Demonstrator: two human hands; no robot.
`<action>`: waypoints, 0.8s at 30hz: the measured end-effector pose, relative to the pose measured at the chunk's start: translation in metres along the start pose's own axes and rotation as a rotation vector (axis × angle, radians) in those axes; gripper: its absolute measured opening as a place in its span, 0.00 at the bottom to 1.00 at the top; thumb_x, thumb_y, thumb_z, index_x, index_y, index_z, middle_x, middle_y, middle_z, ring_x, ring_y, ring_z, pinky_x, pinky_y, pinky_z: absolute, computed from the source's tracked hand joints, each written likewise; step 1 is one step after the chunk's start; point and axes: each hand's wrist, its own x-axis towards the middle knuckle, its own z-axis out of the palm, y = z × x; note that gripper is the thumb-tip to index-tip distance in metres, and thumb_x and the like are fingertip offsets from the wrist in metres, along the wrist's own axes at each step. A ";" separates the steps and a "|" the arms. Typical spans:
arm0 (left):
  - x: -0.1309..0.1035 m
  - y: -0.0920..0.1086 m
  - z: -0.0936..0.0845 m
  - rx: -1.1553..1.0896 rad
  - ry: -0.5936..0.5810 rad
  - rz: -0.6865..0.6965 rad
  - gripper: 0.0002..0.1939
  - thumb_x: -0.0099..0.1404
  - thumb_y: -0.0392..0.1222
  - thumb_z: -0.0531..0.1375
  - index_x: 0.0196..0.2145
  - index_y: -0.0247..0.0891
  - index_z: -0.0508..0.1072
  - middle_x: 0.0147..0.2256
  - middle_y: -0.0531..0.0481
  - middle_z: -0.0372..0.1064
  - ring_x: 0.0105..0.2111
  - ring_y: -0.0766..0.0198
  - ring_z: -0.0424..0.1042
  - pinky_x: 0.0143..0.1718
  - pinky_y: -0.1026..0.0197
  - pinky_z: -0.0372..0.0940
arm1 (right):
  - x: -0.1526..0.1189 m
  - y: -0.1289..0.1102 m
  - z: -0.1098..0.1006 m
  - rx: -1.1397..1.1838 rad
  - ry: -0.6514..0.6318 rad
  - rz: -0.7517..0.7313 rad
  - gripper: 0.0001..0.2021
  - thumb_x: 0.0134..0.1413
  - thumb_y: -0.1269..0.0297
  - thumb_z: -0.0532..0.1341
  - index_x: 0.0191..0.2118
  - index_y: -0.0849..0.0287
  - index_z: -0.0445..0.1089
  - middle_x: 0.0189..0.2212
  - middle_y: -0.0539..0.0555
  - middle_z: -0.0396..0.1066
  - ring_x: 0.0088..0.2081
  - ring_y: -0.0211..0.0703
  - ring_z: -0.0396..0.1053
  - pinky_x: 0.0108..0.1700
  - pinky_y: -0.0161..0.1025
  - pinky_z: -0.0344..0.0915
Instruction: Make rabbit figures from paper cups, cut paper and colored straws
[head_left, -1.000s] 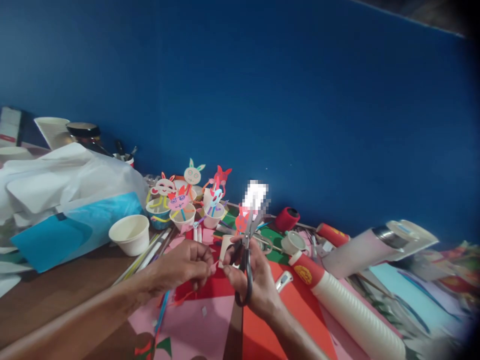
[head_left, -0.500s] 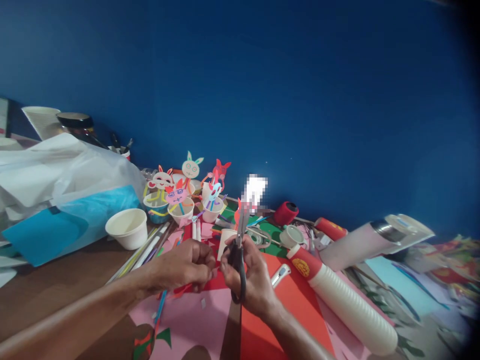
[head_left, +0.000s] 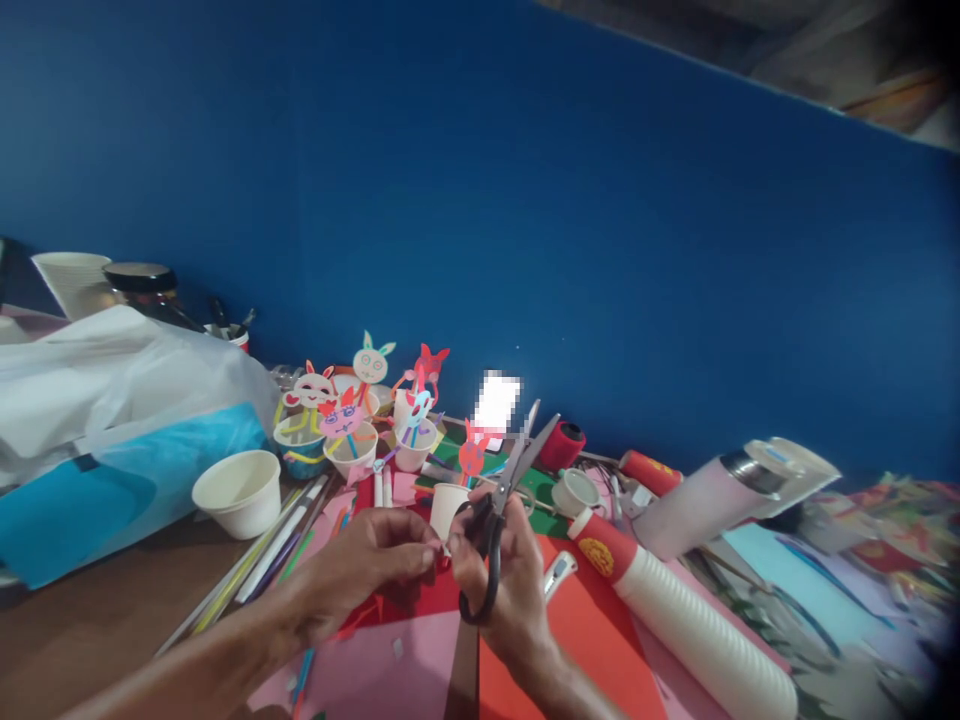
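Scissors (head_left: 504, 492) with black handles are in my right hand (head_left: 517, 580), their blades parted and pointing up and away. My left hand (head_left: 390, 550) is closed in a pinch just left of them, and its fingertips nearly meet those of my right hand. Something tiny and pale shows at the left fingertips, too small to name. Right behind my hands stands a white paper cup (head_left: 448, 510) with a red paper figure (head_left: 472, 458) rising from it. Under the hands lie pink paper (head_left: 360, 670) and an orange-red sheet (head_left: 577, 660).
Paper-cup figures (head_left: 343, 420) stand at the back left, near a white cup (head_left: 238, 492) and colored sticks (head_left: 255, 560). On the right lie a cutter knife (head_left: 559, 575), a sleeve of stacked cups (head_left: 697, 620) and a flask (head_left: 697, 500). A bright phone (head_left: 496, 405) leans at the back wall.
The scissor blades, closed together before, are now spread apart. My left fingers have come closer to my right fingertips. The camera view has shifted slightly upward.
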 end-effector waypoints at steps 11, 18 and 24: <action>0.000 0.010 -0.007 0.028 0.119 0.107 0.08 0.54 0.41 0.60 0.23 0.33 0.68 0.19 0.53 0.66 0.18 0.71 0.63 0.21 0.67 0.60 | 0.001 0.013 -0.011 -0.057 -0.207 -0.017 0.14 0.47 0.64 0.59 0.42 0.56 0.58 0.29 0.49 0.62 0.29 0.38 0.61 0.32 0.35 0.61; -0.005 0.026 -0.021 -0.040 0.157 0.230 0.07 0.56 0.38 0.58 0.23 0.34 0.67 0.19 0.55 0.64 0.18 0.72 0.62 0.21 0.67 0.60 | 0.001 0.013 -0.021 -0.291 -0.515 -0.001 0.15 0.51 0.56 0.56 0.43 0.55 0.61 0.32 0.50 0.63 0.34 0.42 0.60 0.36 0.37 0.58; -0.005 0.028 -0.021 -0.054 0.191 0.252 0.05 0.55 0.37 0.58 0.23 0.34 0.69 0.19 0.55 0.65 0.19 0.72 0.63 0.22 0.67 0.61 | -0.001 0.003 -0.017 -0.291 -0.619 0.025 0.15 0.51 0.54 0.56 0.42 0.56 0.62 0.33 0.51 0.65 0.34 0.44 0.62 0.35 0.37 0.59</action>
